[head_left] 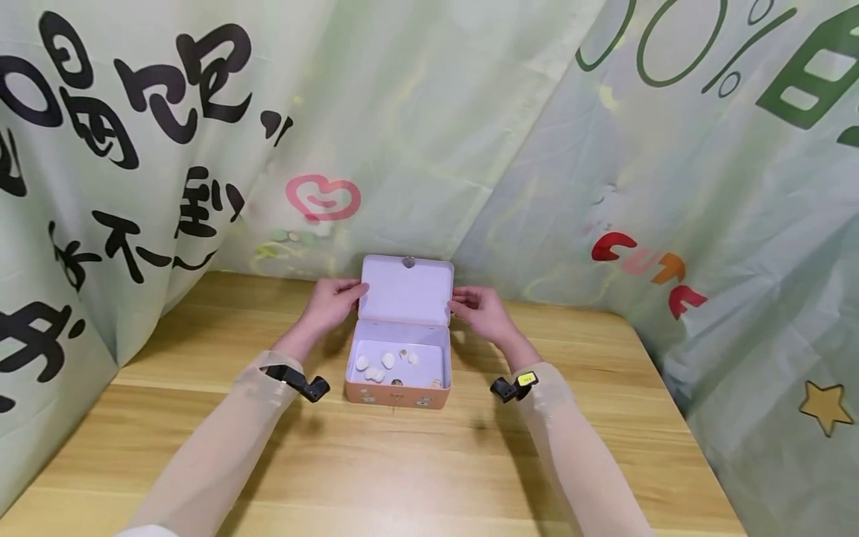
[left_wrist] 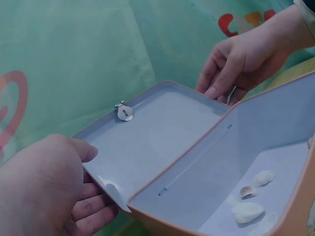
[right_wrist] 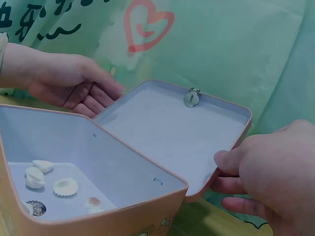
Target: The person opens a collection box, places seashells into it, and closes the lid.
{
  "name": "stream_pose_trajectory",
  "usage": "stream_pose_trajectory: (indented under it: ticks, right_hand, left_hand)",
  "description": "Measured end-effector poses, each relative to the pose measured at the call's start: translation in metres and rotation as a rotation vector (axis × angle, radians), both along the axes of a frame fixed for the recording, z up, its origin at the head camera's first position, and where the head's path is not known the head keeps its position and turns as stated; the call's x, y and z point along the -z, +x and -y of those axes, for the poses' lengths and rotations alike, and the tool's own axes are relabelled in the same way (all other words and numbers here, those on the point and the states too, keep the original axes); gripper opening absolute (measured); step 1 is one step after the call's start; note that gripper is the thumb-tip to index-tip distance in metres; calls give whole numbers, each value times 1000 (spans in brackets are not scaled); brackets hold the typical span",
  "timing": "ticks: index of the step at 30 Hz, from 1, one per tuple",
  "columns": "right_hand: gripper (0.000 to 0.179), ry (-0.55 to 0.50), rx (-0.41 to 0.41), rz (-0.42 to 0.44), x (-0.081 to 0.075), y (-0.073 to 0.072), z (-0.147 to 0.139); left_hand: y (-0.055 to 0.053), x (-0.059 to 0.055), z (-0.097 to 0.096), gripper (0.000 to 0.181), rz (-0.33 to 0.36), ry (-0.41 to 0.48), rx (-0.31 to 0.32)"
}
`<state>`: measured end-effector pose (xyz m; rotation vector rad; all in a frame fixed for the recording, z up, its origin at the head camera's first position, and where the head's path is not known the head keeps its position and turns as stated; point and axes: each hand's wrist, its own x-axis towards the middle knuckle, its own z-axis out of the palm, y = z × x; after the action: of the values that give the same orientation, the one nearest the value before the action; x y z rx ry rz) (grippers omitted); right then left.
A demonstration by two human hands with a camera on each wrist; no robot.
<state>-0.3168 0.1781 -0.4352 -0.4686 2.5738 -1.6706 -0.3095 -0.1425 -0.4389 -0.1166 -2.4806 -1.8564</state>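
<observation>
A small orange tin box (head_left: 397, 395) with a pale lilac inside stands on the table, its hinged lid (head_left: 406, 289) tipped back. Several white seashells (head_left: 388, 361) lie on the box floor, along with a dark striped shell (right_wrist: 37, 208). My left hand (head_left: 330, 302) holds the lid's left edge, thumb on the inner face and fingers behind. At the opposite edge my right hand (head_left: 485, 312) pinches the lid in the same way, its thumb (right_wrist: 227, 161) over the rim. A metal clasp (left_wrist: 125, 113) sits at the middle of the lid's free edge.
The wooden table (head_left: 403, 477) reaches back to a pale green printed curtain (head_left: 429, 134), which hangs close behind the lid and along both sides. Each wrist wears a black camera, such as the left one (head_left: 295, 379).
</observation>
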Motion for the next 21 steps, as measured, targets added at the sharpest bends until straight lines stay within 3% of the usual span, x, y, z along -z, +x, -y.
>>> stream_pose_trajectory:
  ticks: [9,21]
  right_hand:
    - [30,12,29,-54,-9,9,-1]
    - [23,-11,52,-116,-15,19,-1]
  left_hand:
    - [9,-10,4,46,-28,-2,18]
    - [23,-18,6,49,-98,-102,28]
